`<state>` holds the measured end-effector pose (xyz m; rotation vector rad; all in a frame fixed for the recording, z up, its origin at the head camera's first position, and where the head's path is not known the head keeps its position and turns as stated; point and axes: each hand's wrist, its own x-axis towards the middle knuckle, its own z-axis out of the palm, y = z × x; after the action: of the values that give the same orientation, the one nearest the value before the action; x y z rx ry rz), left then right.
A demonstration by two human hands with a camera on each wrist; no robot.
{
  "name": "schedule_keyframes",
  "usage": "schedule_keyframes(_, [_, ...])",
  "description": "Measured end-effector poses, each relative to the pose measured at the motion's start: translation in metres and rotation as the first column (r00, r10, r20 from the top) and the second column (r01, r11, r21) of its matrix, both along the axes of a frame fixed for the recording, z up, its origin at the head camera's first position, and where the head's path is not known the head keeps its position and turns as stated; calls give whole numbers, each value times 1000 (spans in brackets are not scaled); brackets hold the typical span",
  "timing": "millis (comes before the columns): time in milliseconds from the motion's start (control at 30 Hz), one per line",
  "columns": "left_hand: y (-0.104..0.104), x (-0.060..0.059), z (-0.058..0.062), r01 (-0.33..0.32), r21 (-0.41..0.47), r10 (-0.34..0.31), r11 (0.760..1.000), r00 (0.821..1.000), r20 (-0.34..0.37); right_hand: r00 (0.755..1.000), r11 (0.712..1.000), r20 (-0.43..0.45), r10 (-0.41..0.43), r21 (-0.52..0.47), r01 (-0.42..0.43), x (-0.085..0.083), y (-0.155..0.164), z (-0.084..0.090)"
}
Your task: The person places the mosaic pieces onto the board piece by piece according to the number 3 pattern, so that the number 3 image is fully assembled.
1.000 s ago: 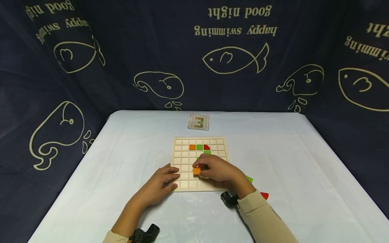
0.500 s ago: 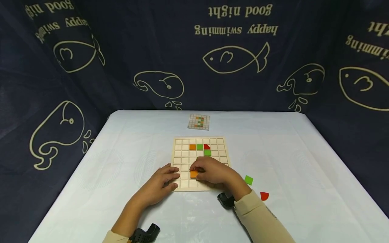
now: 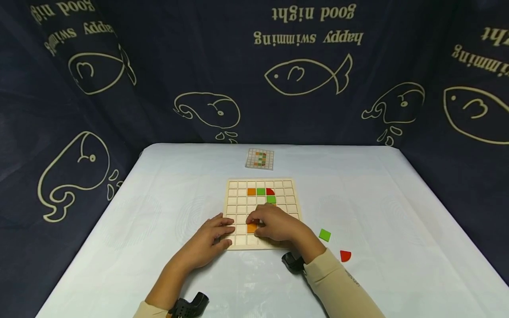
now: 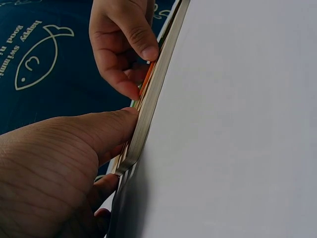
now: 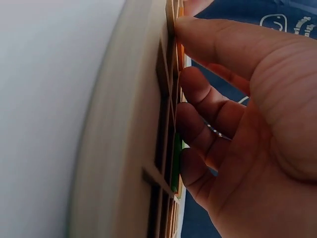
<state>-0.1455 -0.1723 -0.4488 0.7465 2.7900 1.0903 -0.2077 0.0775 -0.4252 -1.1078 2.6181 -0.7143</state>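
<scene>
A square wooden grid board (image 3: 232, 207) lies on the table. My right hand (image 3: 276, 223) reaches over its lower half, thumb and forefinger pinching an orange square tile (image 3: 252, 228) that sits at a cell. In the right wrist view the thumb (image 5: 218, 42) touches the orange tile, and a green tile (image 5: 176, 166) shows beside the other fingers. My left hand (image 3: 210, 240) rests on the board's left edge with its fingers spread. Upper cells carry an orange tile (image 3: 251, 192), green tiles (image 3: 260, 191) and a red rounded tile (image 3: 270, 191). The right hand hides some cells.
A small pattern card (image 3: 260, 159) with a coloured grid lies behind the board. Right of the board are a loose green square tile (image 3: 324, 235) and a red quarter-round tile (image 3: 345, 255). Dark printed cloth (image 3: 159, 53) hangs behind the white table (image 3: 377, 198).
My right hand has moved slightly left and down with the orange tile, which now lies lower at a cell. The left hand has stayed in place.
</scene>
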Motion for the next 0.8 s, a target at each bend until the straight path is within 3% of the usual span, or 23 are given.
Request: schedule_keyframes(800, [-1, -1, 0, 7, 0, -7, 1000, 1000, 7, 1000, 1000, -8, 12, 12, -12, 2, 1, 2])
